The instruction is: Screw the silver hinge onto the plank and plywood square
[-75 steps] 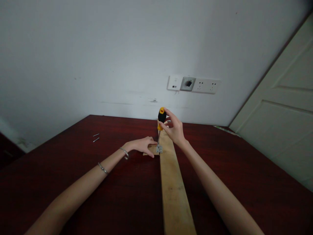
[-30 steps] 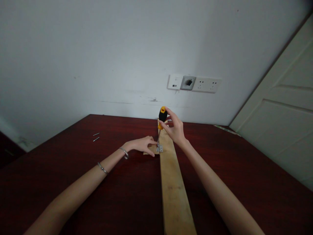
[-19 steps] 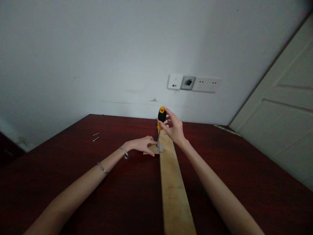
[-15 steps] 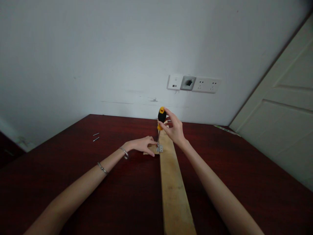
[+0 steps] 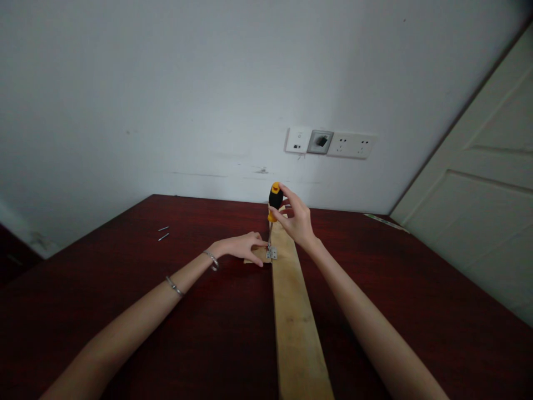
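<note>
My right hand [image 5: 297, 219] grips a screwdriver [image 5: 275, 197] with a black and yellow handle, held almost upright. Its shaft points down to a small silver hinge [image 5: 272, 253], where the tip is too small to make out clearly. The hinge lies across the left edge of a long wooden plank [image 5: 293, 311] and a smaller thin wooden piece [image 5: 263, 256] beside it. Resting on that small piece is my left hand [image 5: 245, 246], thumb and index finger spread apart. The index fingertip is close to the hinge and the screwdriver's tip.
Two thin metal pieces, perhaps screwdriver bits or nails [image 5: 164, 236], lie at the left of the dark red table [image 5: 187, 344]. A white wall with sockets [image 5: 352, 145] stands behind. At the right is a pale panelled door [image 5: 478, 211], with a flat strip [image 5: 387, 222] near it.
</note>
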Available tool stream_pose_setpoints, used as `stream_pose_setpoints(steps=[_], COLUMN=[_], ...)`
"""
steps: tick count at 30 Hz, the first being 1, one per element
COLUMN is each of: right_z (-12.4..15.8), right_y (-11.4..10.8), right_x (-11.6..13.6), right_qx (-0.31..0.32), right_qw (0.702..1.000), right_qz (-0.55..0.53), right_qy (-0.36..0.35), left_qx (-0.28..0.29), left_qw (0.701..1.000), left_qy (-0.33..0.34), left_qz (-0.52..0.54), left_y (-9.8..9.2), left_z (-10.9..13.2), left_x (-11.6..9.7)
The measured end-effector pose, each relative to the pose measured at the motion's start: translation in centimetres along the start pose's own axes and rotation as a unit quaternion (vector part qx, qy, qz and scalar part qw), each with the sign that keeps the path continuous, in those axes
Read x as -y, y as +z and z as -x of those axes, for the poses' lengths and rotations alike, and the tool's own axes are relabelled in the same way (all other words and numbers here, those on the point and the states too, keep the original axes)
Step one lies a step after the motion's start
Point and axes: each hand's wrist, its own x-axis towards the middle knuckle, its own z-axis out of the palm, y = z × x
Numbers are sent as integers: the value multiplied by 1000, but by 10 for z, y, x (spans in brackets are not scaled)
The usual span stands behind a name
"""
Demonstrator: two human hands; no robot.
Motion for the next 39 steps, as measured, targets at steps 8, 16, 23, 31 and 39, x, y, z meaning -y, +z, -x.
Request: stream_pose_setpoints(steps=[8, 16, 23, 31, 39], right_z=[0, -6, -36, -67, -97], right_y=[-1, -5, -17, -23, -28], right_x=[1, 10, 26, 41, 48], right_qx=[15, 36, 149, 210, 345], right_qw=[1000, 999, 981, 940, 873], right_qz=[-1, -19, 116, 256, 342], right_qy=[-3, 21, 33, 85, 43], left_qx=[1, -2, 8, 9, 12], left_qw=[1000, 1000, 1000, 1000, 1000], left_qy=[2, 0, -8, -7, -5], left_qz=[-1, -9, -5, -12, -24], left_y=[1, 1, 0, -1, -3], left_z=[0, -1, -1, -1, -2], left_x=[2, 1, 1, 1, -2])
